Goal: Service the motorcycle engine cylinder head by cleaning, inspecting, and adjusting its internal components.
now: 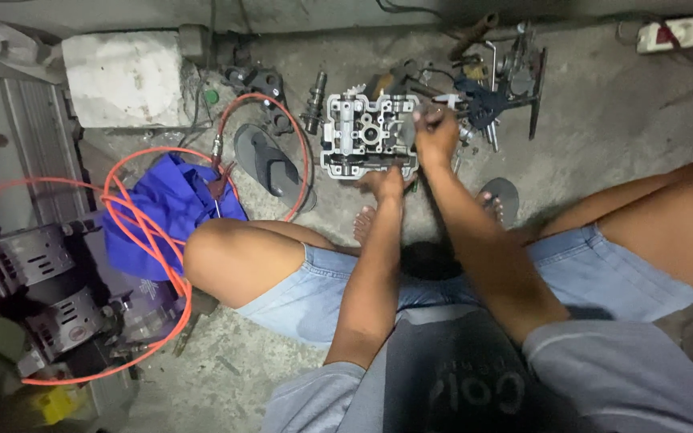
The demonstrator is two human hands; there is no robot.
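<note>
Now 2 hands: left hand (384, 184) steadies cylinder head (366, 132), right hand (436, 136) grips tool.

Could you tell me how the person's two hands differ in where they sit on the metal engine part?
The left hand rests at the near lower edge of the engine part, while the right hand reaches further, to its right side, gripping something I cannot make out. Both touch the part.

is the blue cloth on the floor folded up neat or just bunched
Bunched. The blue cloth lies crumpled in loose, uneven folds on the concrete floor, with loops of the orange hose running over it.
</note>
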